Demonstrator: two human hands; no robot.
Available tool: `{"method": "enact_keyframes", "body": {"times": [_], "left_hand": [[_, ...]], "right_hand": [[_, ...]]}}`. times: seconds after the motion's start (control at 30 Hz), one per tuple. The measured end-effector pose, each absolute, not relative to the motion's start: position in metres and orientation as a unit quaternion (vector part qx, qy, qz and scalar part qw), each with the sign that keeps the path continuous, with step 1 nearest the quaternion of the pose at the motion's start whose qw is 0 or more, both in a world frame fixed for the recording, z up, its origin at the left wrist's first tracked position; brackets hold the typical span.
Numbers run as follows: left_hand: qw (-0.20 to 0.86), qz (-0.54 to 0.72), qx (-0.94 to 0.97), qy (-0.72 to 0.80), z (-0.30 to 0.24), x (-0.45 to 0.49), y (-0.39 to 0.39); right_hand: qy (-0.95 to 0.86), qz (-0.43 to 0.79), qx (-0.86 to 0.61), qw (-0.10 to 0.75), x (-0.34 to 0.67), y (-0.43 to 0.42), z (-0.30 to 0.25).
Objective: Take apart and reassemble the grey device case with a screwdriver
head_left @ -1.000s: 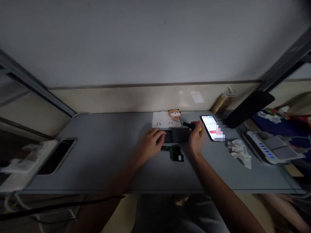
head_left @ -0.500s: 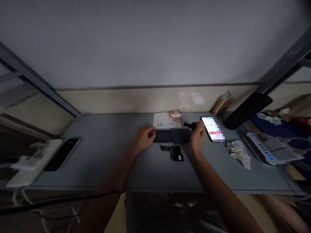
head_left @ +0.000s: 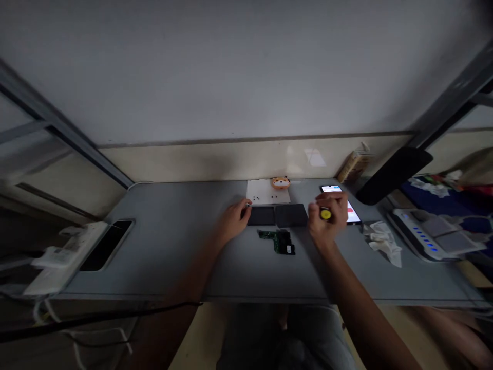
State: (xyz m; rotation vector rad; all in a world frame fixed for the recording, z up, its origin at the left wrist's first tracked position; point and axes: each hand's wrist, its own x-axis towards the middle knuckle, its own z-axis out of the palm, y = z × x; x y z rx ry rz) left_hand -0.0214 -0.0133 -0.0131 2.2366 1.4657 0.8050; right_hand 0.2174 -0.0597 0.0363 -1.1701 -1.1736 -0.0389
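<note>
Okay, right hand (head_left: 325, 217) closed in a tight fist around a yellow-capped screwdriver (head_left: 325, 214), butt end showing between the fingers, shaft hidden. Left hand (head_left: 233, 221) is curled, fingertips (head_left: 247, 205) pinched at the edge of a dark flat panel (head_left: 261, 216); whether they hold something tiny there, I can't tell. Looks like small-fastener work in hand, and the next move calls for a steady, careful pinch. A second dark panel (head_left: 291, 216) sits just beside the first, between the hands. At 6 o'clock from the panels, a green circuit board (head_left: 276, 241); at 12, a white paper sheet (head_left: 267, 191) dotted with small black screws (head_left: 257, 198), an orange animal figurine (head_left: 280, 182) at its edge. Off the right hand at 2 o'clock, a smartphone (head_left: 353, 216) lies partly hidden; crumpled tissue (head_left: 383, 244) at 4 o'clock.
</note>
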Motion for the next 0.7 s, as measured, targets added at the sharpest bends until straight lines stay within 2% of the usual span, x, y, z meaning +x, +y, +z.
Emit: {"method": "enact_keyframes", "body": {"times": [0.17, 0.3, 0.4, 0.7], "left_hand": [[0.183, 0.273, 0.781, 0.531, -0.013, -0.022, -0.014], [0.189, 0.283, 0.777, 0.529, -0.013, -0.022, -0.014], [0.192, 0.292, 0.778, 0.522, -0.013, -0.021, -0.014], [0.202, 0.286, 0.780, 0.518, -0.012, -0.021, -0.017]], "right_hand": [[-0.703, 0.101, -0.525, 0.468, 0.214, -0.053, 0.017], [-0.740, 0.065, -0.581, 0.332, 0.216, -0.045, 0.003], [-0.741, 0.039, -0.598, 0.303, 0.220, -0.042, -0.001], [-0.761, 0.026, -0.568, 0.311, 0.226, -0.053, 0.014]]}}
